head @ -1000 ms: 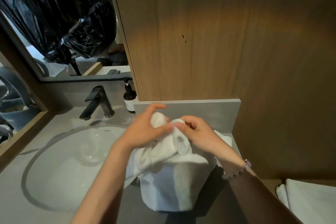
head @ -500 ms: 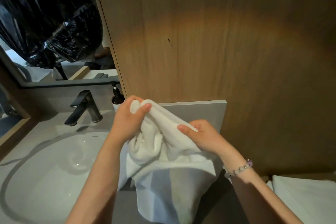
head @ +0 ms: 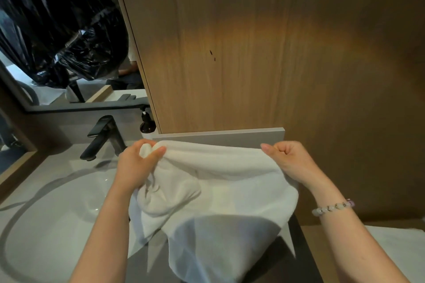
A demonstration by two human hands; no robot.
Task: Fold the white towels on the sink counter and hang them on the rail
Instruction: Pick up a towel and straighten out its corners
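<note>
A white towel [head: 220,190] hangs stretched between both hands above the grey sink counter [head: 296,257], its lower part drooping toward the counter's front. My left hand [head: 138,163] grips one bunched top corner, with fabric bulging out between thumb and fingers. My right hand [head: 287,158], with a bead bracelet on its wrist, pinches the other end of the top edge. The top edge runs nearly level just below the grey backsplash [head: 218,136]. No rail is in view.
A white basin [head: 57,209] lies to the left with a black tap [head: 103,138] and a dark soap bottle [head: 147,124] behind it. A wooden panel [head: 253,53] rises straight ahead. More white cloth [head: 400,250] lies at the lower right. A mirror [head: 57,30] reflects black plastic.
My hands have moved apart, the right one far to the right, pulling the bunched towel out into a wide stretched sheet. The left hand keeps its corner.
</note>
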